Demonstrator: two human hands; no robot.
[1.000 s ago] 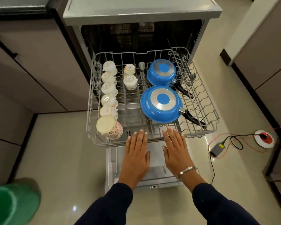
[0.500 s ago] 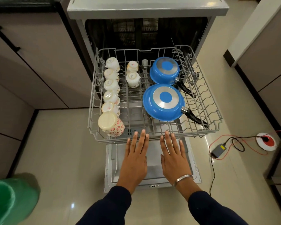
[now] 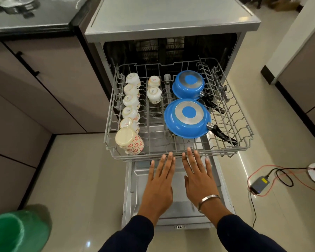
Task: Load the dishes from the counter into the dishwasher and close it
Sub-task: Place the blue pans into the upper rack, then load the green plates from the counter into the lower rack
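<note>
Both hands, left hand [image 3: 159, 186] and right hand [image 3: 198, 179], remain flat, fingers straight, at the loaded rack [image 3: 171, 154] front edge; rack barely advanced, push-in pending.

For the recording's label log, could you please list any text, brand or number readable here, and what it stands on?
None can be read.
White cups: small dark maker's marks on the upturned bases, too blurred to read.
Dishwasher door: small mark at the front edge, too small to read.
Floor adapter: yellow label, illegible.
</note>
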